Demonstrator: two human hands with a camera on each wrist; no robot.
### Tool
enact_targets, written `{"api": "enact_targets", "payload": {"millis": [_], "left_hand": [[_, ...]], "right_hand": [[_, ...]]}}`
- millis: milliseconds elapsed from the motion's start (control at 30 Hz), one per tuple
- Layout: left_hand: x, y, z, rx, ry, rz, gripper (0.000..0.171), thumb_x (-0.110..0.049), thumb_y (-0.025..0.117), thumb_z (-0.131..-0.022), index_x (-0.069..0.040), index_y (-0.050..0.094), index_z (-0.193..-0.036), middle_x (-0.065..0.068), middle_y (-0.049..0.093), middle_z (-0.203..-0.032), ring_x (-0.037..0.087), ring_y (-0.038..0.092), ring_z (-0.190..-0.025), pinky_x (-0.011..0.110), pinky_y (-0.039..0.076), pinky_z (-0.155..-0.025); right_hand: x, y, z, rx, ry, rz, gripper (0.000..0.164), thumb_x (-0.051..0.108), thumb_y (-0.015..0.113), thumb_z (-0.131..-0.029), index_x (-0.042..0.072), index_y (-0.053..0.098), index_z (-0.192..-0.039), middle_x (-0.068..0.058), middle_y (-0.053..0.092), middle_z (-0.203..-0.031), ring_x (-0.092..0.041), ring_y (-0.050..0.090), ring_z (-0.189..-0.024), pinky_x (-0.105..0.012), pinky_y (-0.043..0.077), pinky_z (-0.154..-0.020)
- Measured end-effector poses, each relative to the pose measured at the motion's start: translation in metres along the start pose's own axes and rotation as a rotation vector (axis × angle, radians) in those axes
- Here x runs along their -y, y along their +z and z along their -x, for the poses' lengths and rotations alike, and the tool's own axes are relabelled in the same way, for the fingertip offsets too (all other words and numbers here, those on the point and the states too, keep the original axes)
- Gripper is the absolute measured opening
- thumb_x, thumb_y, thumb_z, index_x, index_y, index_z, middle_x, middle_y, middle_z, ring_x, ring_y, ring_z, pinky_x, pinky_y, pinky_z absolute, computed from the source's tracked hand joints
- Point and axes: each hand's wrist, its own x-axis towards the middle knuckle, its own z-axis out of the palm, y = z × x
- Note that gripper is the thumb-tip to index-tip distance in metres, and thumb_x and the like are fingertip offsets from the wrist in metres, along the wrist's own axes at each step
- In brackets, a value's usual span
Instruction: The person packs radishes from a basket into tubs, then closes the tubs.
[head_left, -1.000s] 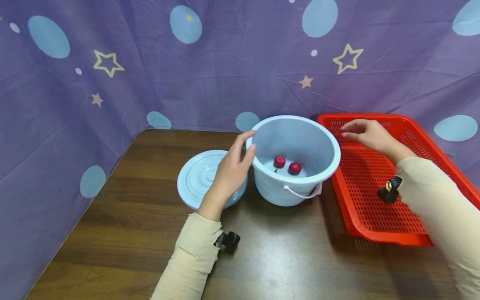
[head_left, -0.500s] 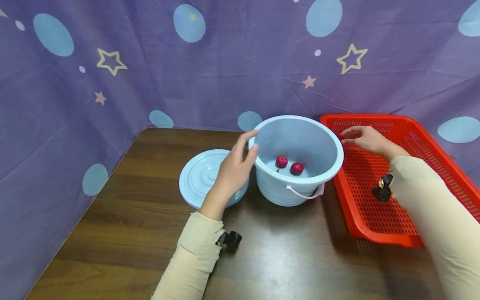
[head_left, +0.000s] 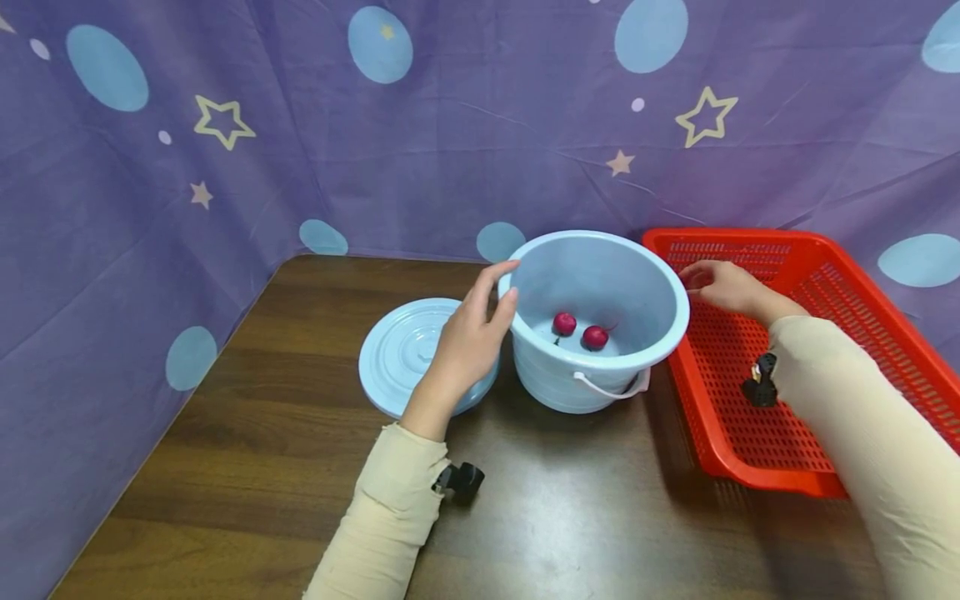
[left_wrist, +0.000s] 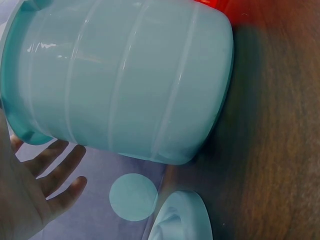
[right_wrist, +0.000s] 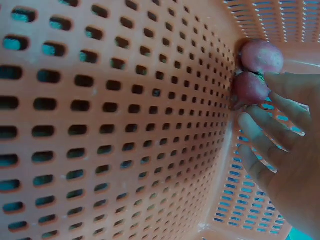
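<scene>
My left hand (head_left: pixel 468 333) rests at the left rim of the light blue bucket (head_left: pixel 573 379). In the left wrist view, its spread fingers (left_wrist: pixel 62 170) lie against the bucket's outside just under the rim. Inside the bucket are two red radishes, one to the left (head_left: pixel 564 323) and one to the right (head_left: pixel 596 337). My right hand (head_left: pixel 727 287) reaches into the red basket (head_left: pixel 720 454) at its far left corner. There, in the right wrist view, its loosely bent fingers come right up to two more radishes, an upper one (right_wrist: pixel 262 56) and a lower one (right_wrist: pixel 250 89).
Left of the bucket a round light blue lid (head_left: pixel 405 350) lies on the brown wooden table (head_left: pixel 525 517). The bucket's white handle (head_left: pixel 611 390) hangs down at the front. A purple curtain (head_left: pixel 450 150) with stars and dots closes off the back and left.
My right hand has lowered into the basket's far left corner, its fingers moving down to the radishes. My left hand keeps its place at the bucket's rim.
</scene>
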Motion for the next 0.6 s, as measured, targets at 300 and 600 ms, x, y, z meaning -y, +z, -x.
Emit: {"api": "enact_targets", "payload": {"millis": [300,600], "left_hand": [[0.000,0.000,0.000,0.001,-0.002,-0.002,0.049,-0.056,0.032,-0.103,-0.038,0.038,-0.148,-0.001,0.044,-0.149,0.021,0.055,-0.116,0.053,0.043,-0.093],[0.000,0.000,0.000,0.001,0.000,-0.007,0.049,-0.055,0.032,-0.103,-0.037,0.038,-0.148,0.000,0.045,-0.148,0.021,0.055,-0.114,0.053,0.043,-0.093]], "right_hand": [[0.000,0.009,-0.005,-0.008,0.010,0.051,0.048,0.003,0.058,-0.087,-0.015,0.048,-0.130,-0.037,0.055,-0.118,-0.049,0.053,-0.105,-0.063,0.041,-0.096],[0.001,0.011,-0.006,-0.020,0.016,0.122,0.048,0.004,0.062,-0.088,-0.013,0.047,-0.130,-0.032,0.056,-0.110,-0.043,0.051,-0.097,-0.062,0.040,-0.096]]}}
